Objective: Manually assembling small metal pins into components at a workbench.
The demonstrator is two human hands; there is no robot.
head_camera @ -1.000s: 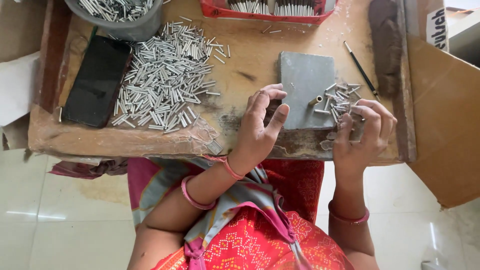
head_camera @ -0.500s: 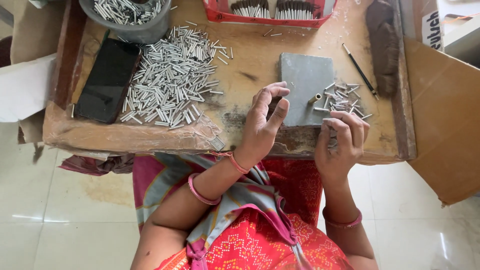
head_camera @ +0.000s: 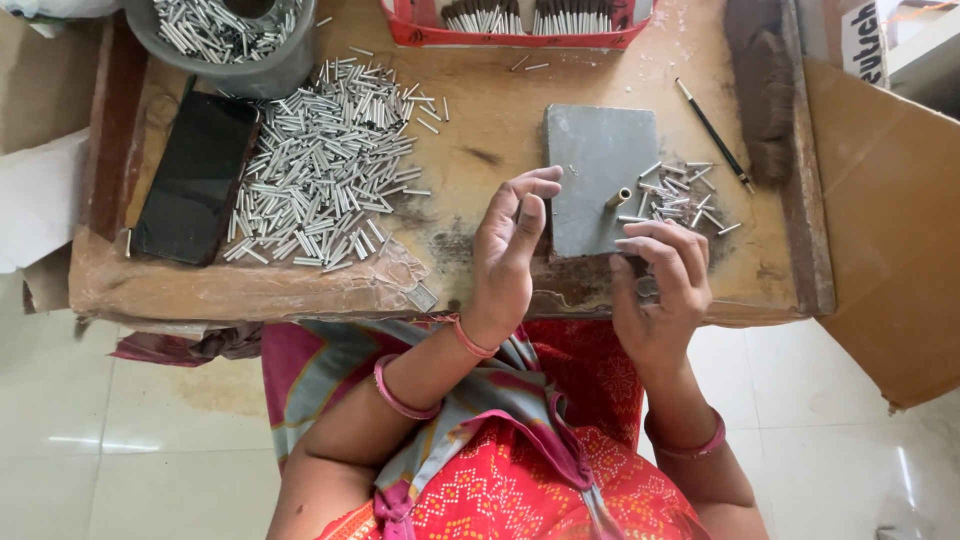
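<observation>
Grey bowl (head_camera: 262,72) at the upper left is cut by the top edge, only its lower half in frame. Red tray (head_camera: 520,38) at top centre is also cropped, its dark sticks showing as ends only. Right hand (head_camera: 658,290) curls over something small near the slab's lower right corner; fingers cover it, can't tell what. Grey slab (head_camera: 598,180) has its lower left corner behind the left hand (head_camera: 512,250). Small metal tubes (head_camera: 675,195) right of the slab are too tiny to count. Cardboard (head_camera: 885,230) runs off the right edge.
</observation>
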